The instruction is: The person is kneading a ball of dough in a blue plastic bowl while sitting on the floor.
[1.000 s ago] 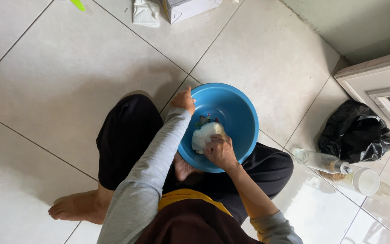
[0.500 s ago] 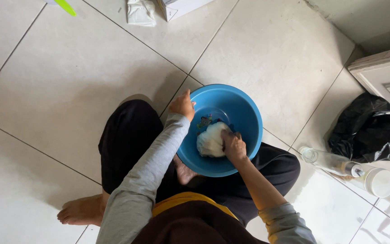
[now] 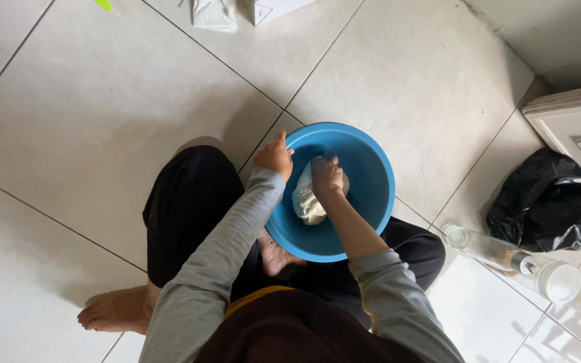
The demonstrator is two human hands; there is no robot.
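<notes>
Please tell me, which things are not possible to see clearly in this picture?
- Head view: right hand covers part of the dough.
- Left hand on the bowl rim; fingertips hidden.
- White items cut off by top edge.
- Black bag: contents hidden.

Open tiled floor (image 3: pixel 102 121) lies bare to the left of and beyond the blue bowl (image 3: pixel 371 195), giving free passage there. To the right, a black plastic bag (image 3: pixel 549 202) and a clear bottle (image 3: pixel 489 249) lying on its side block the floor near the door frame (image 3: pixel 573 114). The near side of the bowl is closed off by the person's folded legs (image 3: pixel 189 208).
</notes>
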